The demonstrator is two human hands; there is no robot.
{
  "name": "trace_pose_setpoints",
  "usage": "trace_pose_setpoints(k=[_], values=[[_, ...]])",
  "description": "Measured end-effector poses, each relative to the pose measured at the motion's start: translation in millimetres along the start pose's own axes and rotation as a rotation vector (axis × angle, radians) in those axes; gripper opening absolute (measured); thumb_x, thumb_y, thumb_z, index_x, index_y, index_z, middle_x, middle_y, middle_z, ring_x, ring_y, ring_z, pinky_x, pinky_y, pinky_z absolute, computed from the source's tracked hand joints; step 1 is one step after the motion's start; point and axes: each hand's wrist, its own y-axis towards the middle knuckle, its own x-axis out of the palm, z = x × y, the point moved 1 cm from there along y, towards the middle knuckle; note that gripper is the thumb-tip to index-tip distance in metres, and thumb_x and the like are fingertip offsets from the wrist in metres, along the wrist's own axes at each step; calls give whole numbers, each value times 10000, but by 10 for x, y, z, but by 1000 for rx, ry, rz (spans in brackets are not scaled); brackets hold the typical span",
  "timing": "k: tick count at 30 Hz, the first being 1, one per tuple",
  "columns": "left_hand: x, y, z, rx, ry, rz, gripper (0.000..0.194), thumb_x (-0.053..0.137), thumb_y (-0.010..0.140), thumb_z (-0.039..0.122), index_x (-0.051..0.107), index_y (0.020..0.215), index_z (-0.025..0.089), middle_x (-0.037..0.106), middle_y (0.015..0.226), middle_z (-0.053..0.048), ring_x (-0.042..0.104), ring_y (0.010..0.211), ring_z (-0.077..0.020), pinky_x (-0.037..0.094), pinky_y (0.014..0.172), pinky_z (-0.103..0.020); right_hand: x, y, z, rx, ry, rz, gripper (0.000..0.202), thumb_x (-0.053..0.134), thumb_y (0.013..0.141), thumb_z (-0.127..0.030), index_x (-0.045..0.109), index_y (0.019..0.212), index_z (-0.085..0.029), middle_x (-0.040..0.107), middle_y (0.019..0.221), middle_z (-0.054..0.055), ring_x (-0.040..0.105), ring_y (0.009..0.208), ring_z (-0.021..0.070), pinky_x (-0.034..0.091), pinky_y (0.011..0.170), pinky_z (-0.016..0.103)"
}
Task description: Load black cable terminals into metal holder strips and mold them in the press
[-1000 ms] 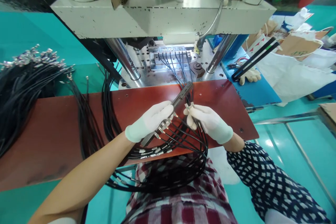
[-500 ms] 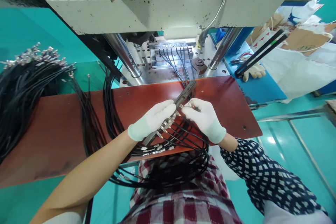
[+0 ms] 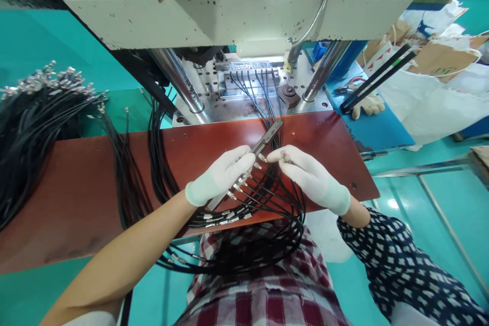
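My left hand, in a white glove, is closed round a narrow metal bar that slants above the board. Along the bar's near side sit several metal cable connectors, with black cables trailing from them. My right hand, also gloved, is just right of the bar. A small metal connector shows between its thumb and fingers, partly hidden. Its index fingertip is close to the uppermost connector on the bar. Black cables loop below my hands over the board's front edge and my lap.
A press stands ahead, with steel posts and a lower die with several cables in it. Cable bundles lie left on the reddish-brown board. A glove lies on the blue side table.
My right hand has shifted right and away from the bar, uncovering the upper connectors. The left hand stays in place, holding the bar.
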Motion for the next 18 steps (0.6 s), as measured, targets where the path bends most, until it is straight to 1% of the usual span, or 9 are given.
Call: trace_pose_setpoints(k=[2,3,5,7,9,10,12,15,18], values=[[-12,3,-16,-6,-32,-12,418,431,973,549,469,812,165,428,675,34,400,578,-83,350,514,-213,-34,-31,35,16,34,-16,313,456,954,-225,639,1208,-214,641,1233,43,573,1182,184,387,1091,333],[-18,4,-23,-9,-41,-15,419,438,970,550,479,819,161,433,679,32,403,576,-81,355,511,-208,-35,-36,62,44,50,-8,334,490,940,-226,621,1247,-217,639,1250,43,577,1183,187,394,1085,334],[-26,8,-34,-9,-48,-29,421,447,967,549,498,830,154,447,688,27,409,574,-78,364,507,-203,-17,-32,115,126,110,47,358,587,894,-255,610,1248,-207,668,1187,45,618,1090,191,459,994,329],[-31,10,-43,-8,-50,-40,425,446,968,548,511,835,150,459,693,22,416,575,-78,373,506,-200,18,-18,147,194,212,116,296,664,837,-284,647,1116,-184,697,1021,32,640,928,174,500,847,295],[-35,12,-52,-10,-61,-47,428,444,968,550,518,841,147,466,693,19,423,576,-80,378,502,-199,61,1,144,216,278,146,163,659,828,-299,668,919,-165,683,860,13,607,787,135,482,748,259],[-37,13,-57,-12,-68,-50,428,446,967,549,521,845,146,470,697,17,428,579,-81,382,504,-199,81,11,134,217,294,154,152,636,839,-309,665,839,-159,667,804,7,576,728,115,467,715,248],[-40,13,-69,-17,-81,-59,429,449,965,551,527,854,143,480,708,11,435,584,-82,388,505,-199,119,36,110,230,298,183,233,606,854,-341,641,720,-154,623,705,-3,506,636,90,437,659,241],[-40,12,-79,-24,-102,-74,431,453,963,553,534,876,138,490,722,5,431,585,-81,389,500,-200,166,86,85,252,309,250,277,639,827,-376,609,660,-157,571,616,-18,473,593,91,416,619,243],[-33,7,-70,-45,-133,-89,438,450,959,565,527,900,138,482,718,9,414,572,-79,381,479,-202,200,141,61,212,286,270,243,655,803,-336,596,648,-159,558,576,-27,483,585,98,404,604,242]])
